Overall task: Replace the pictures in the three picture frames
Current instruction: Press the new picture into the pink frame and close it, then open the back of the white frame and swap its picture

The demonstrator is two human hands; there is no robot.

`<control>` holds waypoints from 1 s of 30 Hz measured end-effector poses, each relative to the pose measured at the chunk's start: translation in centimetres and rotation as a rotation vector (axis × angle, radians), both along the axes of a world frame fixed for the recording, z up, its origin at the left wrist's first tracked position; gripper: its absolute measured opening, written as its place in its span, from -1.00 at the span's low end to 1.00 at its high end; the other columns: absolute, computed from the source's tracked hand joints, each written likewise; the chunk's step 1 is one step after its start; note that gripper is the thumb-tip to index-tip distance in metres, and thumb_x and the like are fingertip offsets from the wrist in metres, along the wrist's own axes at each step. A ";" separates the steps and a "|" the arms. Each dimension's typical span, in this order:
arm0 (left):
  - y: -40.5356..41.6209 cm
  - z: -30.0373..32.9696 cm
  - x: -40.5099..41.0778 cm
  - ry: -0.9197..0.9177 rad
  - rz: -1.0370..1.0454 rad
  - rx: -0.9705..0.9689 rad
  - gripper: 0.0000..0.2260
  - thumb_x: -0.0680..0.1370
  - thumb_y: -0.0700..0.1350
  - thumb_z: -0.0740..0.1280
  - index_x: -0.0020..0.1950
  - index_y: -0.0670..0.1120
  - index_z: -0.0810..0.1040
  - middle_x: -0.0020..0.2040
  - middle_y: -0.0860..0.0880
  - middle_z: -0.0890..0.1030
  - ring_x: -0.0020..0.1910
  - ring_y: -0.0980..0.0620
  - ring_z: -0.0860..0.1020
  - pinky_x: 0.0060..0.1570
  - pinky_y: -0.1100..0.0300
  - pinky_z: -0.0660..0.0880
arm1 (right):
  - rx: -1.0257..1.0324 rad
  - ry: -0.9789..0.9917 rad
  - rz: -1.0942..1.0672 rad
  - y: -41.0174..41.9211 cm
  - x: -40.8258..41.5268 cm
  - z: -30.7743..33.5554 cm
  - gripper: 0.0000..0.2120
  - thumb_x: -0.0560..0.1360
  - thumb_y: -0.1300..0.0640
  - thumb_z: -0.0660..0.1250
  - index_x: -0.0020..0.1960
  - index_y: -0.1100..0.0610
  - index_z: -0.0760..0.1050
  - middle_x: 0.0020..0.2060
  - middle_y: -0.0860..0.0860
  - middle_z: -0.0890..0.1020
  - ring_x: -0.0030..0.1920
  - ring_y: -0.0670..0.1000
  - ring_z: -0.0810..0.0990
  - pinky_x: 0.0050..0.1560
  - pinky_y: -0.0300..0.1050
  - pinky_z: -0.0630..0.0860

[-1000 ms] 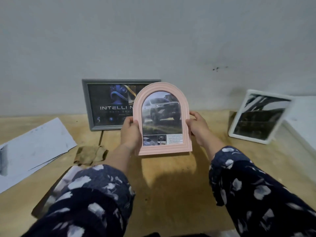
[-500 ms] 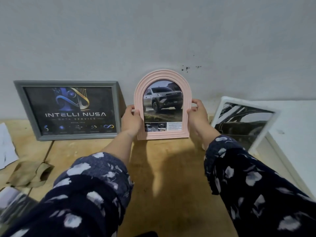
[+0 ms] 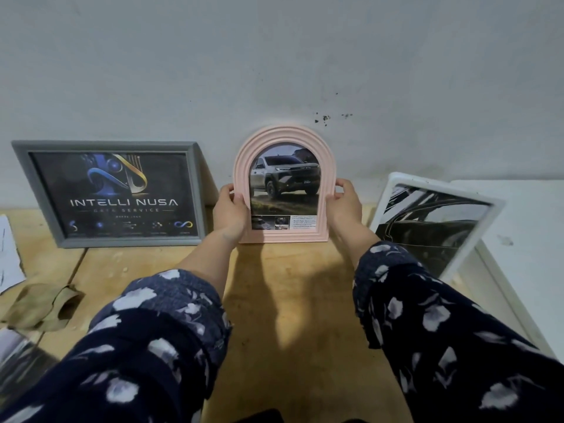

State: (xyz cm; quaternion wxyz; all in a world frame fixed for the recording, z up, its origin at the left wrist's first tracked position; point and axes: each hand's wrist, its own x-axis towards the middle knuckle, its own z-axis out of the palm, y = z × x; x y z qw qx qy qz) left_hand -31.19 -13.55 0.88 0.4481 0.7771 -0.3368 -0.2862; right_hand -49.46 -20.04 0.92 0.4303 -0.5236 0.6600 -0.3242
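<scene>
wooden table (image 3: 290, 300) | crumpled tan cloth (image 3: 39, 306) left | grey wall (image 3: 274, 56)

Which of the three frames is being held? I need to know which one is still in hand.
The pink arched frame with the truck picture, gripped by both hands; the grey frame and white frame lean untouched.

I can't read the small print on the pink frame's (image 3: 283, 184) caption strip. My left hand (image 3: 230, 213) covers its lower left edge. Papers (image 3: 7, 254) and a shiny sheet (image 3: 18, 355) are cut off at left; small icon labels in the grey frame (image 3: 113, 193) are blurred.
</scene>
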 end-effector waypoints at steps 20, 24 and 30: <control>4.3 0.1 -13.8 0.093 -0.485 0.115 -0.69 0.59 -0.20 0.24 0.34 -0.10 0.36 0.19 -0.05 0.51 0.21 -0.08 0.49 0.29 0.03 0.41 | 0.140 0.048 -0.218 15.7 -14.5 -0.6 -0.62 0.56 0.24 0.13 0.35 0.09 0.38 0.27 0.10 0.50 0.14 0.11 0.54 0.21 0.06 0.50; 3.4 0.6 -17.2 0.171 -0.535 0.120 -0.54 0.60 -0.18 0.26 0.48 -0.10 0.23 0.40 -0.06 0.37 0.37 -0.05 0.37 0.35 0.10 0.30 | 0.142 0.062 -0.292 14.9 -19.5 -0.8 -0.55 0.55 0.23 0.19 0.42 0.07 0.28 0.34 0.05 0.45 0.24 0.11 0.50 0.25 0.04 0.47; 1.8 1.0 -20.8 0.318 -0.460 0.052 -0.43 0.63 -0.15 0.21 0.58 -0.04 0.04 0.54 -0.06 0.20 0.47 -0.07 0.26 0.38 0.06 0.22 | 0.077 -0.008 -0.196 10.6 -22.4 -0.7 -0.46 0.57 0.27 0.15 0.52 0.10 0.12 0.46 0.09 0.29 0.43 0.12 0.29 0.42 -0.01 0.26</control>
